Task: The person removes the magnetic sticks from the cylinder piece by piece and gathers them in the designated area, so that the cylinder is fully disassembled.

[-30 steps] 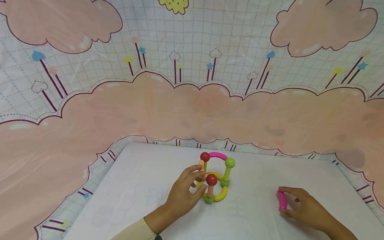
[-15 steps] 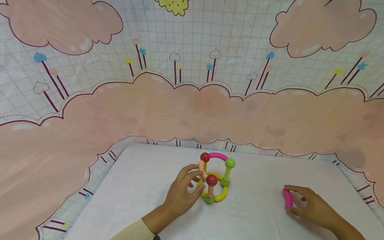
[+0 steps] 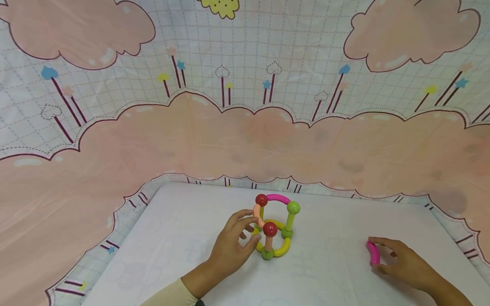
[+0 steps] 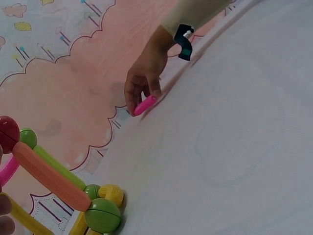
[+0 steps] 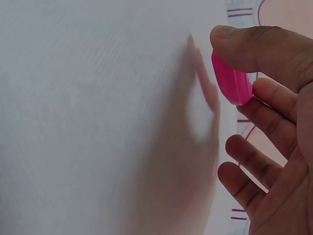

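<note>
A frame built from coloured balls and magnetic sticks stands on the white table, with a red ball [image 3: 270, 229] at its near top corner and curved yellow sticks [image 3: 282, 250] round its base. My left hand [image 3: 231, 240] is at its left side, fingertips at the peach curved stick [image 3: 257, 214] and thumb apart from them. Well to the right, my right hand [image 3: 403, 259] pinches a pink curved magnetic stick [image 3: 374, 253] by its ends. In the right wrist view the thumb covers part of the pink stick [image 5: 232, 81], and the other fingers hang loosely curled.
The white table [image 3: 183, 204] runs back to a cloth backdrop [image 3: 214, 140] printed with peach clouds. Another pink curved stick [image 3: 278, 198] spans the frame's far top side, and a light green upright stick [image 3: 289, 222] rises at its right.
My right hand has shifted right with the pink curved stick. My left thumb has drawn back slightly from the frame, which stays in place.
</note>
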The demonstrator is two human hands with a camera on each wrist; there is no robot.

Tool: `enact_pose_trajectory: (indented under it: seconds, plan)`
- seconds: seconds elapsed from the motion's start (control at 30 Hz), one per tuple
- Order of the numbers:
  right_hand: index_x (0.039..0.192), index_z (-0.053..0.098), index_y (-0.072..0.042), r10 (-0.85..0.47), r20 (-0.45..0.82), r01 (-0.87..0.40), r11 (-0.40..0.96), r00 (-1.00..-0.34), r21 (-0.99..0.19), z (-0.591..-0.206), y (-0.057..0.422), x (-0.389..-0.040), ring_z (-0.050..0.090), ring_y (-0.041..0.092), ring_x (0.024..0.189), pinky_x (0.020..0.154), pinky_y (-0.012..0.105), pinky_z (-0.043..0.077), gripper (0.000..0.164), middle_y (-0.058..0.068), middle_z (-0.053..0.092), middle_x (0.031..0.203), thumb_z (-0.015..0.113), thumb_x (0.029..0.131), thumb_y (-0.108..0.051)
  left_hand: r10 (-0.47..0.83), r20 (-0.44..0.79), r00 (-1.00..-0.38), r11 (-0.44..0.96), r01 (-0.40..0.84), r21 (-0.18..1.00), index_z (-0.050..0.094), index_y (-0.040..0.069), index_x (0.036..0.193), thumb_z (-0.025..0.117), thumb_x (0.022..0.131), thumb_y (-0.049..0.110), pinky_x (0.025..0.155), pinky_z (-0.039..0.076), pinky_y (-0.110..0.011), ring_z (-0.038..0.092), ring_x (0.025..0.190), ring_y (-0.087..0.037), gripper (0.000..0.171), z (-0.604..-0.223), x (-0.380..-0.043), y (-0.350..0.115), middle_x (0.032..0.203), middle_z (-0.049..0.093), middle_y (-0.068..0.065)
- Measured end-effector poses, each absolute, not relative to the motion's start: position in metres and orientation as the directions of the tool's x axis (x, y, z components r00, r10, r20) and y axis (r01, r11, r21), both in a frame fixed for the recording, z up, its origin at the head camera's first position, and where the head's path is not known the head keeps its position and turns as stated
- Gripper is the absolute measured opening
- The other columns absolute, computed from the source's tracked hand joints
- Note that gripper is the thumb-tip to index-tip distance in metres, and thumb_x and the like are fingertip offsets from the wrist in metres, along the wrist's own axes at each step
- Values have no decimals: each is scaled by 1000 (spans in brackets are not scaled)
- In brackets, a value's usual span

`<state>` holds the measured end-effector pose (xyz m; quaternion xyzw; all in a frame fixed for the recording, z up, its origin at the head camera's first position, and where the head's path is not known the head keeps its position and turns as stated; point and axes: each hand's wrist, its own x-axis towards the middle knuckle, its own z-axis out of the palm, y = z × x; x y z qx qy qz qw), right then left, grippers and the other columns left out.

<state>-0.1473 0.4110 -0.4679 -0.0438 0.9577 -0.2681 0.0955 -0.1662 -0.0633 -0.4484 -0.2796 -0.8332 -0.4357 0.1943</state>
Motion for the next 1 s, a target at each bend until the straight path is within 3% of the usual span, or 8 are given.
enact_pose_trajectory:
  seconds: [0.33, 0.7, 0.83, 1.0]
  plan:
    - [138, 59, 0, -189, -97, -115, 853, -977, -509, -475, 416, -147, 54, 45, 122, 93, 60, 51, 77, 24, 60, 137, 91, 76, -33, 304, 535, -789, 473, 612, 634, 61, 12, 131, 80, 90, 10, 77, 57, -25, 65, 99, -11, 45, -447, -167, -65, 144, 51, -2]
    - [140, 57, 0, -171, -99, -100, 862, -980, -496, -471, 413, -147, 56, 47, 118, 92, 65, 50, 82, 27, 56, 140, 91, 76, -37, 288, 459, -841, 448, 542, 711, 54, 11, 140, 73, 97, 16, 79, 58, -30, 64, 100, -8, 47, -449, -170, -67, 142, 53, 0]
    - [139, 59, -4, -157, -24, -123, 850, -987, -512, -468, 402, -146, 58, 46, 113, 89, 65, 50, 78, 27, 55, 140, 89, 78, -41, 270, 404, -874, 448, 486, 750, 52, 11, 141, 68, 100, 17, 81, 57, -29, 62, 100, -7, 44, -451, -173, -67, 138, 56, 1]
    - [137, 61, -8, -179, 76, -191, 822, -981, -536, -465, 371, -147, 56, 43, 116, 94, 65, 47, 71, 22, 58, 137, 86, 81, -44, 251, 310, -917, 534, 398, 746, 51, 9, 143, 71, 97, 20, 93, 54, -40, 61, 110, -15, 51, -456, -180, -68, 139, 58, -2]
